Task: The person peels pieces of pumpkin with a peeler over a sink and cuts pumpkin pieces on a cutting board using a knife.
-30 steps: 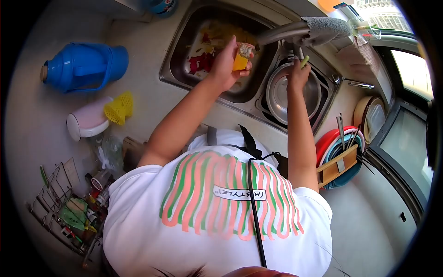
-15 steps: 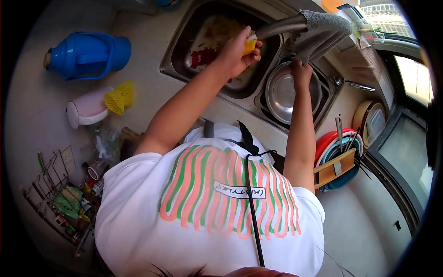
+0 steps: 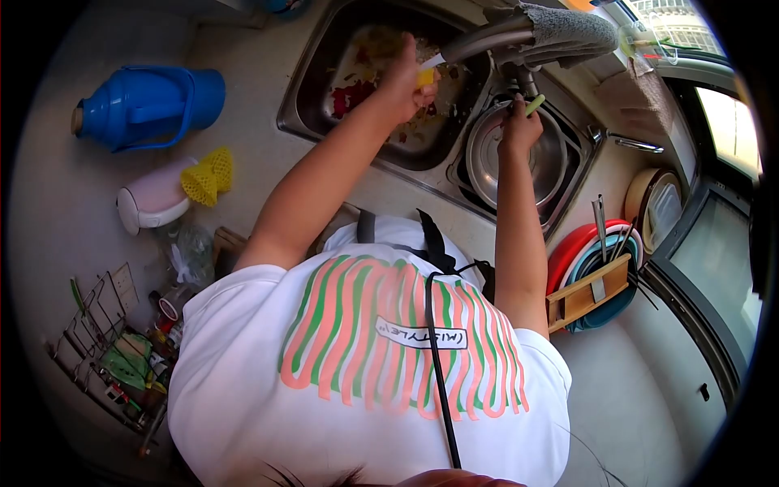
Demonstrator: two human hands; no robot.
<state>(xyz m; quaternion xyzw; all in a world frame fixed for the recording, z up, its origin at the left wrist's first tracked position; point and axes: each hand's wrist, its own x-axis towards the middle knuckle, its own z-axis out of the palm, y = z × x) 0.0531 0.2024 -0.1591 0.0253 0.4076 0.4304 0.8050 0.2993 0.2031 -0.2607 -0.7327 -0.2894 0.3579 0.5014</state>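
Observation:
Over the left sink basin [image 3: 304,105], my left hand [image 3: 398,88] is closed around a small yellow object [image 3: 425,78] whose kind I cannot make out. A white streak, which looks like running water, joins it to the mouth of the curved tap [image 3: 471,42]. Red and pale scraps [image 3: 350,97] lie on the basin floor. My right hand [image 3: 519,130] is closed on a pale green stick-like piece [image 3: 534,105], just below the tap's base and above a round metal bowl [image 3: 487,166]. A grey cloth [image 3: 568,36] drapes over the tap.
On the counter to the left are a blue thermos [image 3: 154,105], a pink and white kettle [image 3: 154,195] and yellow netting [image 3: 207,176]. Stacked basins [image 3: 568,252] with a wooden slicer [image 3: 591,294] stand at the right, near the window frame [image 3: 706,276]. A wire rack [image 3: 97,357] sits lower left.
My right hand has come away from the grey cloth and lowered slightly, showing the green piece. The cloth no longer hangs down as far. My left hand has shifted a little left with the yellow object.

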